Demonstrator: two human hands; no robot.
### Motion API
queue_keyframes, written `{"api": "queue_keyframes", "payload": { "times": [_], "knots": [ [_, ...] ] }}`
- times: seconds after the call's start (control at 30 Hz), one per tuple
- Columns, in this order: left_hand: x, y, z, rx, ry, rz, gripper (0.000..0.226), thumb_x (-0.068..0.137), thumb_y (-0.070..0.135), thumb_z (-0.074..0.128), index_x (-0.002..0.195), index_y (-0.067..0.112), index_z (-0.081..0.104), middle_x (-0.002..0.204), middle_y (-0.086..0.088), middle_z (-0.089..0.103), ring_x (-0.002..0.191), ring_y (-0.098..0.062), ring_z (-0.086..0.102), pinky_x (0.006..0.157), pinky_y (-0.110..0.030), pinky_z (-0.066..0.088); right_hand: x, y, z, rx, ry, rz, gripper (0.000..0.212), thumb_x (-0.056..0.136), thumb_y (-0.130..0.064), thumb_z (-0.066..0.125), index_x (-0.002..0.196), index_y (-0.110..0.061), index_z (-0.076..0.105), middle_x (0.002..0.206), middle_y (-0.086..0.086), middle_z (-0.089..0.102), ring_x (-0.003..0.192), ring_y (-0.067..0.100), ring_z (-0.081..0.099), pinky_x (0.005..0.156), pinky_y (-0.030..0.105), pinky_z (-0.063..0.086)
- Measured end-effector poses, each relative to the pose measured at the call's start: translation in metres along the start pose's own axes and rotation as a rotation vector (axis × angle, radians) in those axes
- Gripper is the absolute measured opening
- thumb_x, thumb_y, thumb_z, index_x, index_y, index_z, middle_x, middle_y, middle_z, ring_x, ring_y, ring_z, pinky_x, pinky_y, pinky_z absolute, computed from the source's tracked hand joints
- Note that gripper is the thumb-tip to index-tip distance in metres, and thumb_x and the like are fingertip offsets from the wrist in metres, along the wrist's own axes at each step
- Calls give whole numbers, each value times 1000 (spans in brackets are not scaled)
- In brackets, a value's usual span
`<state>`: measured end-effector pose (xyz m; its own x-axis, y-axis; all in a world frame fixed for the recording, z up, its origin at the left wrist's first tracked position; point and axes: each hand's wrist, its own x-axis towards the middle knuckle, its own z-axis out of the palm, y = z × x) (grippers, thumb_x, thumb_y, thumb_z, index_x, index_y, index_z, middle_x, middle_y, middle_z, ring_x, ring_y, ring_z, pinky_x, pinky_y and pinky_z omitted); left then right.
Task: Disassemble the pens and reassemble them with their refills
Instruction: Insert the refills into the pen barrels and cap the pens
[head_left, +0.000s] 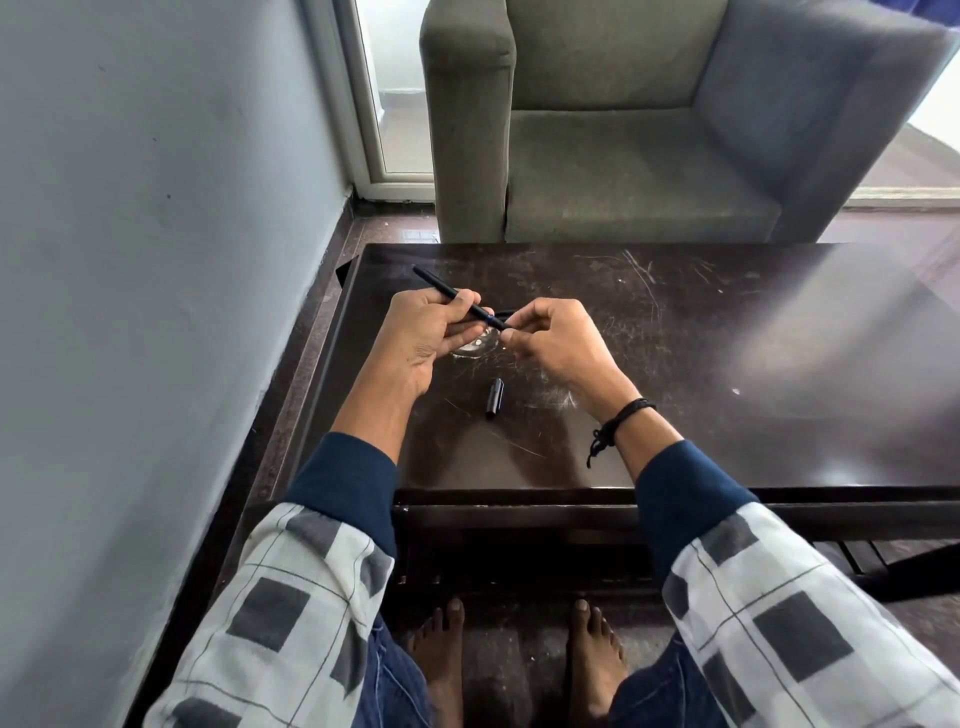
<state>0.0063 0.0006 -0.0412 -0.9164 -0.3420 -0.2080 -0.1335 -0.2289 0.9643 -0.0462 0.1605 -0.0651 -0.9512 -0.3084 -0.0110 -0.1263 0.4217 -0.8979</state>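
Note:
My left hand (434, 332) grips a slim black pen barrel (441, 288) that slants up and to the left above the dark table (675, 415). My right hand (553, 340) pinches the barrel's near tip end with thumb and fingertips. A short dark piece pokes out between the two hands at about the tip; I cannot tell what it is. A black pen cap (494, 398) lies on the table just below the hands. Under my hands sits a small round glass object (475, 347), mostly hidden.
A grey armchair (623, 171) stands close behind the table's far edge. A grey wall (156, 260) runs along the left side. The table top is scratched and glossy. My bare feet (519, 654) are under the table's near edge.

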Motion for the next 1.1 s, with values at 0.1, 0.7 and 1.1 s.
{"api": "queue_keyframes", "payload": {
  "times": [0.1, 0.7, 1.1],
  "knots": [
    [0, 0, -1, 1, 5, 3, 11, 97, 5, 60, 94, 2, 70, 88, -15, 75, 78, -19, 75, 76, -27, 62, -1, -1, 1, -5, -19, -5, 11, 92, -18, 72, 80, -20, 72, 78, 8, 76, 66, 13, 65, 75, 48, 59],
    [0, 0, -1, 17, 20, 5, 11, 97, 6, 60, 94, 2, 70, 91, -17, 75, 84, -22, 75, 79, -29, 62, -3, -2, 1, -17, -17, -20, 14, 83, -18, 82, 88, -21, 70, 82, 6, 74, 69, 14, 65, 69, 39, 56],
    [1, -1, -1, 5, 5, 6, 11, 97, 5, 60, 96, 0, 70, 91, -18, 75, 81, -21, 75, 77, -28, 62, -1, -1, 1, -12, -8, -16, 14, 82, -17, 82, 86, -21, 70, 81, 7, 76, 69, 16, 68, 72, 42, 59]
  ]
}}
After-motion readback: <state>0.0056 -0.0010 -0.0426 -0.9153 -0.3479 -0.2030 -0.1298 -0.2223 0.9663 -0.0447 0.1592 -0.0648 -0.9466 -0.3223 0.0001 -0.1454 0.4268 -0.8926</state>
